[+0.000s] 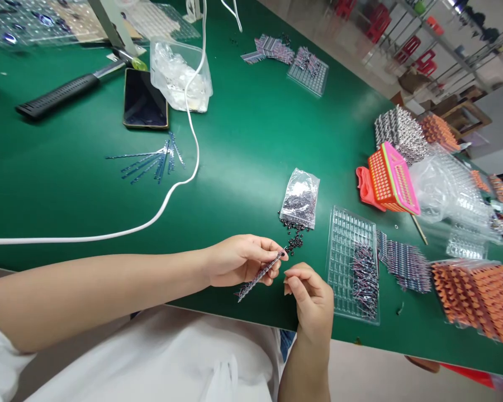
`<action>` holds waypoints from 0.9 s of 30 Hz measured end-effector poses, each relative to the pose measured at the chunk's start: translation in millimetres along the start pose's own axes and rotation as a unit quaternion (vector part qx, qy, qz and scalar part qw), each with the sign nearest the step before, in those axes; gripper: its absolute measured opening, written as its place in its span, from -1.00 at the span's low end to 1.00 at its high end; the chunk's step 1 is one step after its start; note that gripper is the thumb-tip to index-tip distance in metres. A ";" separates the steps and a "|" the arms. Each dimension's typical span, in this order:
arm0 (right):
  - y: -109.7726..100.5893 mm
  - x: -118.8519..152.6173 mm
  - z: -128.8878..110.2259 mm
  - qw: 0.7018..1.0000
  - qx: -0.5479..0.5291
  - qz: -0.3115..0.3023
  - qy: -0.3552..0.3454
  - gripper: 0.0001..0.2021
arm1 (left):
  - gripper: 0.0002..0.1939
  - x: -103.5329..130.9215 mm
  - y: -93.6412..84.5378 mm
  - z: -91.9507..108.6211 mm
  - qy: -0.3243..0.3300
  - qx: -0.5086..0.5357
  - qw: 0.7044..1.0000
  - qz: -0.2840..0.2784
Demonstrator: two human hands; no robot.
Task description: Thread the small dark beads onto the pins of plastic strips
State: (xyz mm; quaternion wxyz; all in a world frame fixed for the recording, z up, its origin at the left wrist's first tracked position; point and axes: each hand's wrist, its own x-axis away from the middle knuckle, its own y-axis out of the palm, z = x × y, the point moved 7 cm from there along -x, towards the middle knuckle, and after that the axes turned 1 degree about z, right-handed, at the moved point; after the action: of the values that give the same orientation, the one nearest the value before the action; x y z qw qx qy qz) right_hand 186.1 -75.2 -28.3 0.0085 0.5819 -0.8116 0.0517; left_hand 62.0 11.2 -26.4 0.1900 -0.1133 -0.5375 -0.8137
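Note:
My left hand (245,259) is closed around a slim patterned strip (251,283), dark with pinkish and pale flecks. One end of the strip points down toward my body; at the other, by the thumb and fingertips, sits a small dark bead (282,253). Just to the right, my right hand (312,296) has thumb and fingers pressed together, apart from the strip. Whatever they pinch, if anything, is too small to make out. Beyond the hands, loose dark beads (295,242) spill from a clear plastic bag (300,195).
Right of my hands lies a clear compartment tray (341,262) with a heap of similar strips (364,279). Stacked orange pieces (478,296) and a pink-and-orange basket (388,178) stand farther right. A white cable (163,209), hammer (62,95), phone (145,103) and plastic tub (207,84) occupy the left.

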 end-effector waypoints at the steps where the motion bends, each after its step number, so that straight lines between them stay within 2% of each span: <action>1: 0.1 -0.1 0.1 1.000 0.000 0.000 -0.001 -0.92 | -0.73 0.0 -0.1 0.4 0.007 -0.015 1.000 0.008; 4: -0.3 -0.4 -0.1 1.000 -0.012 0.006 -0.007 -0.90 | -0.76 0.9 -2.7 3.4 0.055 -0.109 0.991 0.061; 7: 1.1 -0.1 -2.1 0.999 -0.038 -0.001 -0.019 -0.88 | -0.82 3.6 -1.4 4.4 0.100 -0.220 0.966 0.092; 12: 4.2 1.5 -5.5 0.998 -0.056 -0.020 -0.025 -0.89 | -0.84 7.8 1.6 2.0 0.152 -0.324 0.931 0.077; 18: 3.9 1.3 -8.3 0.998 -0.054 -0.017 -0.040 -0.88 | -0.81 13.1 6.8 10.1 0.216 -0.456 0.861 0.064; 24: 2.4 1.7 -9.5 0.996 -0.056 -0.024 -0.065 -0.86 | -0.83 20.0 17.5 19.3 0.294 -0.496 0.816 0.053; 27: 3.0 2.0 -10.6 0.995 -0.060 -0.037 -0.072 -0.86 | -0.85 25.5 21.8 21.9 0.347 -0.517 0.780 0.057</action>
State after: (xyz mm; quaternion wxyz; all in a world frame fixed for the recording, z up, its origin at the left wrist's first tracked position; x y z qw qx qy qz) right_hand 182.1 -75.1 -17.9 -0.0130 0.6124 -0.7895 -0.0399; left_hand 48.0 18.8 10.3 0.3227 0.0656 0.0733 -0.9414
